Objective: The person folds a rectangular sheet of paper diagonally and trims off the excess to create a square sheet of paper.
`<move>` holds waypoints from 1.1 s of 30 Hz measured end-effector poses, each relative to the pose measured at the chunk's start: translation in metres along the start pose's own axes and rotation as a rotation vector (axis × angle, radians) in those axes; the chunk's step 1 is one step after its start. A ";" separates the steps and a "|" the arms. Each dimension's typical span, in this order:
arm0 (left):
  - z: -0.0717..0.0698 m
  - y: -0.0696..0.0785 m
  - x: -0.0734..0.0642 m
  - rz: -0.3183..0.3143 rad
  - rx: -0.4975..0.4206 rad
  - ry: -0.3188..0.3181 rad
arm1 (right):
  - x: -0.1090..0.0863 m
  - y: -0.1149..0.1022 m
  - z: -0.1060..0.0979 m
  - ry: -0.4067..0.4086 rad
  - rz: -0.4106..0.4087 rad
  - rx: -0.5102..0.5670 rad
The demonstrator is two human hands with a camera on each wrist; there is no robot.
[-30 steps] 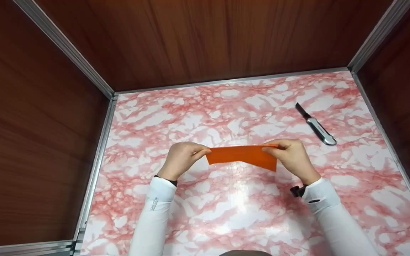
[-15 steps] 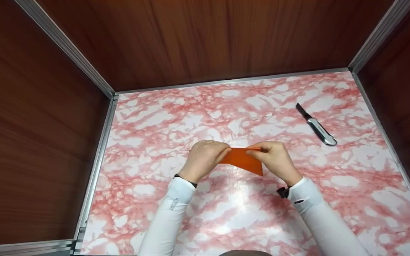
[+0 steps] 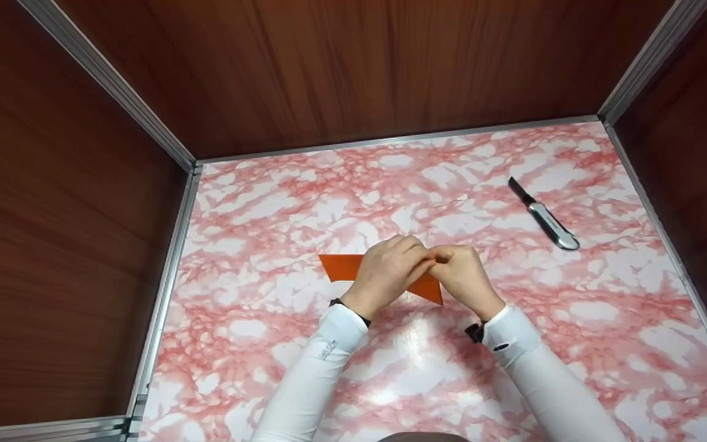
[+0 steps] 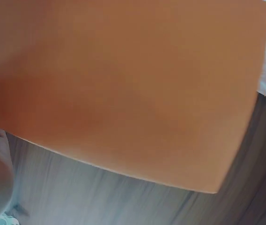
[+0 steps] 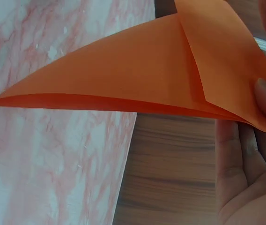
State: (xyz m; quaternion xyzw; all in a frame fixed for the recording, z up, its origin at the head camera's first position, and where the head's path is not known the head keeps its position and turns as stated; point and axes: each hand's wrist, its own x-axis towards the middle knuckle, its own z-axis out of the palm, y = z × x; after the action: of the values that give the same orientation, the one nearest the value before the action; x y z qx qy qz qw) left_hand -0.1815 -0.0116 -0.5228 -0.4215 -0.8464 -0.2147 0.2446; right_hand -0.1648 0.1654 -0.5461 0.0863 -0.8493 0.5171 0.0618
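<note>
I see the left hand (image 3: 390, 270) well to the right of where it was a second ago: from the left end of the orange sheet (image 3: 342, 267) it has come right up beside the fingertips of the right hand (image 3: 464, 273). The sheet's left end now juts out past it. On my head view, the right hand has drifted left, bringing its end of the sheet along.
</note>
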 end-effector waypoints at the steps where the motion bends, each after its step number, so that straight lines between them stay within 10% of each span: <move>1: 0.001 0.001 0.000 -0.005 0.001 -0.006 | 0.000 0.000 0.001 0.005 0.001 -0.012; 18: 0.002 -0.004 -0.009 -0.102 -0.091 -0.015 | -0.001 -0.003 0.005 0.007 -0.041 -0.036; 33: 0.001 -0.008 -0.014 -0.080 0.177 -0.074 | -0.001 -0.006 -0.001 0.006 -0.025 0.018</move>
State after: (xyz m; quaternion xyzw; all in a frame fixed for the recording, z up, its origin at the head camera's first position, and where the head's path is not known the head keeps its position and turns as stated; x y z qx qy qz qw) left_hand -0.1809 -0.0235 -0.5328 -0.3717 -0.8867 -0.1328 0.2407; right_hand -0.1621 0.1639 -0.5403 0.0960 -0.8432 0.5243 0.0704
